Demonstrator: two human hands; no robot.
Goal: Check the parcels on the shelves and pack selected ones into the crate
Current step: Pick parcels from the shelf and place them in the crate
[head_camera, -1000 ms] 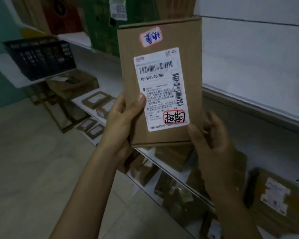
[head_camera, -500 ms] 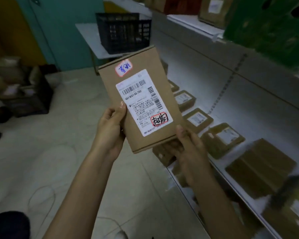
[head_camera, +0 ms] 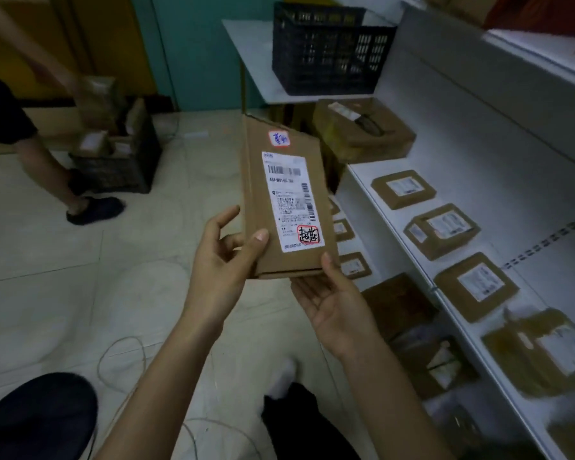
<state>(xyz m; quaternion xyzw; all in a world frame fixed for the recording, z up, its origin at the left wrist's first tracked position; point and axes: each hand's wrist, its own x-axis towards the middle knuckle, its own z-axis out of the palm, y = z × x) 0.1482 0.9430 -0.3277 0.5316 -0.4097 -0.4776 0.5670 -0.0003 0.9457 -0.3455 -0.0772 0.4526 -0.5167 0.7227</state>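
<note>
Parcel (head_camera: pixel 286 200) over the floor (head_camera: pixel 80 277) beside the shelf (head_camera: pixel 462 180), label up, long axis pointing away towards the crate (head_camera: pixel 329 51), left hand (head_camera: pixel 219 270) pinching its near left edge, right hand (head_camera: pixel 332 303) gripping its near right corner

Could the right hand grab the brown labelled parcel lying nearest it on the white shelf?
Probably, once freed. The right hand holds the flat brown cardboard box together with the left hand, but nothing stands between it and the small brown labelled parcel on the open white shelf.
</note>
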